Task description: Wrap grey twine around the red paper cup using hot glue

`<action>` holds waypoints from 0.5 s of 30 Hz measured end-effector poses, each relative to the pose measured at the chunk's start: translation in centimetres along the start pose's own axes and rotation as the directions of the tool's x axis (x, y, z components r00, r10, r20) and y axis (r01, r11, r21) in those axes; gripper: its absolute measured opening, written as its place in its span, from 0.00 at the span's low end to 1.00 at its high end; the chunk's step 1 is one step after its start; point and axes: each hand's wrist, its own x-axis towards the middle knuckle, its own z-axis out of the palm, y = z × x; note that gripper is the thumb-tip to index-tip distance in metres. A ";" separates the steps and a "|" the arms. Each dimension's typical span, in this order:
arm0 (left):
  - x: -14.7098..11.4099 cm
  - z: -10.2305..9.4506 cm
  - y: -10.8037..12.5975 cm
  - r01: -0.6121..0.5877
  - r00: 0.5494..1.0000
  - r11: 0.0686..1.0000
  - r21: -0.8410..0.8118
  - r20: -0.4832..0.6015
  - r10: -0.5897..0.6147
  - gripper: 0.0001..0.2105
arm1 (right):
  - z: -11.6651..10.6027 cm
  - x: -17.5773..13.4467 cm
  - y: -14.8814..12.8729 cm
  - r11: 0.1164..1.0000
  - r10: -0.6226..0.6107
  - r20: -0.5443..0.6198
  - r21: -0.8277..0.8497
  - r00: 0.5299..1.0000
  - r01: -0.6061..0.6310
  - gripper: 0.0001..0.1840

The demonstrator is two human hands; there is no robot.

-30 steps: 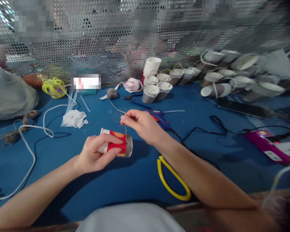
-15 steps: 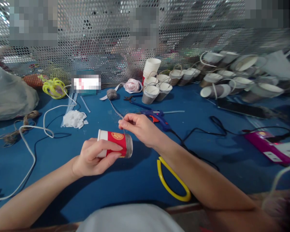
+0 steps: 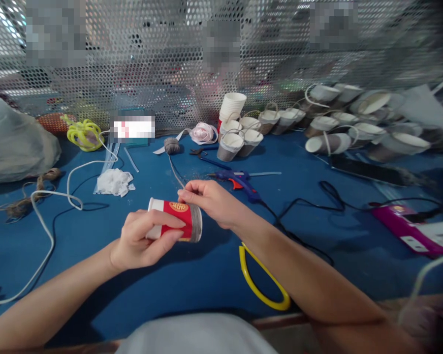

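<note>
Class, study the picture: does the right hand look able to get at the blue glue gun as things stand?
Probably yes: the blue glue gun lies near the right hand, and nothing visible stands between them. Its grip, though, is taken by the grey cord, which would likely need releasing first.

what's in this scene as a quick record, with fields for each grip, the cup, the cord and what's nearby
Left grip: holding red-and-white cup
Right grip: pinching gray cord
Cup position: tipped on its side
Cord: wound around one end of the cup; also runs to gray ball
Nearby: glue gun, pliers
Surface: blue table
</note>
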 end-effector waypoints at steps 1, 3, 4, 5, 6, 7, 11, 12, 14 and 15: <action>0.0 0.0 0.0 0.025 1.000 1.000 -0.014 -0.005 -0.025 0.05 | 0.0 0.0 0.1 1.000 0.009 0.004 0.007 1.000 -0.009 0.16; 0.0 0.0 0.1 0.073 0.997 0.997 -0.040 -0.016 -0.073 0.04 | 0.1 0.1 0.1 1.000 0.020 0.009 0.018 1.000 -0.020 0.16; 0.0 0.0 0.1 0.096 0.995 0.994 -0.050 -0.020 -0.097 0.04 | 0.1 0.2 0.2 0.999 0.023 0.010 0.023 1.000 -0.023 0.16; 0.0 0.0 0.2 0.117 0.993 0.991 -0.059 -0.021 -0.118 0.04 | 0.1 0.2 0.2 0.999 0.026 0.011 0.027 1.000 -0.026 0.16; 0.1 0.0 0.2 0.135 0.990 0.989 -0.065 -0.021 -0.137 0.04 | 0.2 0.2 0.2 0.999 0.030 0.011 0.031 0.999 -0.030 0.16; 0.0 0.0 0.2 0.150 0.988 0.986 -0.070 -0.021 -0.152 0.04 | 0.2 0.3 0.3 0.999 0.036 0.011 0.034 0.999 -0.037 0.16; -0.1 0.1 0.1 0.208 0.976 0.974 -0.095 -0.041 -0.212 0.04 | 0.3 0.4 0.4 0.996 0.067 0.016 0.051 0.998 -0.068 0.16; -0.2 0.1 0.0 0.229 0.971 0.968 -0.105 -0.050 -0.235 0.03 | 0.3 0.4 0.4 0.996 0.073 0.017 0.057 0.997 -0.074 0.16; -0.3 0.2 0.0 0.275 0.957 0.952 -0.131 -0.061 -0.285 0.03 | 0.3 0.5 0.4 0.994 0.086 0.020 0.070 0.996 -0.087 0.16; -0.3 0.2 0.0 0.296 0.950 0.944 -0.144 -0.061 -0.307 0.02 | 0.4 0.5 0.5 0.993 0.092 0.023 0.076 0.995 -0.094 0.16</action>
